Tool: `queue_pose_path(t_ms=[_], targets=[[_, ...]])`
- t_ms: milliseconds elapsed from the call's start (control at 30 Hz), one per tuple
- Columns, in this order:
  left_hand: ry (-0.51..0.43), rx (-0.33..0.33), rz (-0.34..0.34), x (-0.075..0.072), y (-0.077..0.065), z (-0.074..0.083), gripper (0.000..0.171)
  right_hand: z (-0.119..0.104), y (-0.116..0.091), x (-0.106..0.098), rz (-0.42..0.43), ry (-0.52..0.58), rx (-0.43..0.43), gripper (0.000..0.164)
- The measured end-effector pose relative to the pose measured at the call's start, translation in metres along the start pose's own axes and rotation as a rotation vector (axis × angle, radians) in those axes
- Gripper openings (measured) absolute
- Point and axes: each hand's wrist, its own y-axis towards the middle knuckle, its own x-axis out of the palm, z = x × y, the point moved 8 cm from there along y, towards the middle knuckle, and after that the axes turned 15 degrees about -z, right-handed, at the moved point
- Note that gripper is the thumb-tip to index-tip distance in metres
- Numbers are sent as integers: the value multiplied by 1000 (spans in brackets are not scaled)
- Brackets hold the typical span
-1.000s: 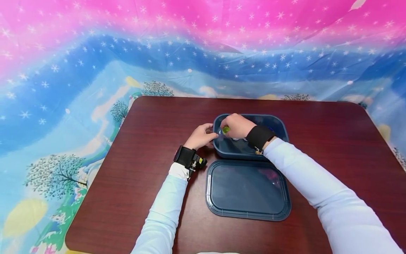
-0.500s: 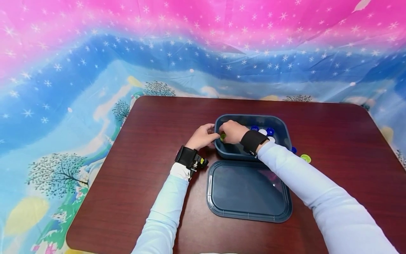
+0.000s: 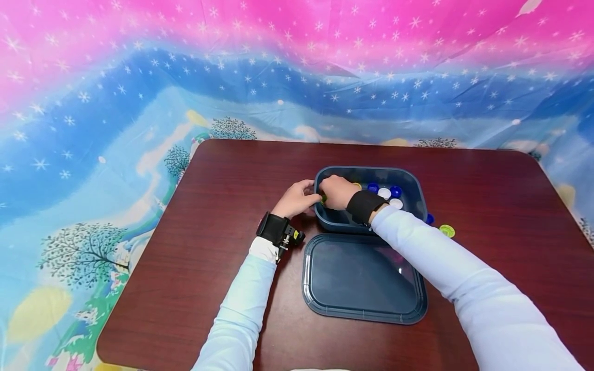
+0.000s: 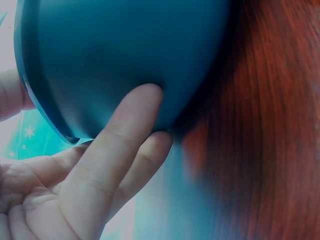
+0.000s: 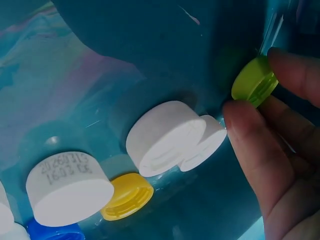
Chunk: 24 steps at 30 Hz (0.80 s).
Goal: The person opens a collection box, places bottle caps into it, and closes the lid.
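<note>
A dark blue-grey plastic box (image 3: 341,226) stands on the table. My left hand (image 3: 294,200) grips its left end, the thumb at the rim and the fingers against the outer wall (image 4: 120,60). Inside, at the same end, my right hand (image 3: 340,192) pinches a yellow-green bottle cap (image 5: 254,80) between thumb and fingers. Around that hand lie white bottle caps (image 5: 165,137), a yellow cap (image 5: 125,197) and a blue cap (image 5: 56,231). The right wrist and sleeve hide part of the box's inside.
The box's lid (image 3: 364,278) lies flat just in front of the box. Right of the box, a yellow-green cap (image 3: 447,230) and a blue cap (image 3: 430,219) rest on the dark red wooden table (image 3: 209,216). A printed cloth (image 3: 260,67) hangs behind.
My right hand has lowered the yellow-green cap toward the box's left end, and its forearm has shifted left, uncovering caps inside and right of the box. The left hand keeps its grip.
</note>
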Motion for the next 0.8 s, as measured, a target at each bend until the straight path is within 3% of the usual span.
queue_pose_path(t_ms=[433, 800], targets=[[38, -16, -6, 1, -1, 1, 53, 2, 4, 3, -14, -17, 34, 7], [42, 1, -14, 1, 0, 1, 51, 2, -2, -1, 11, -7, 1, 11]])
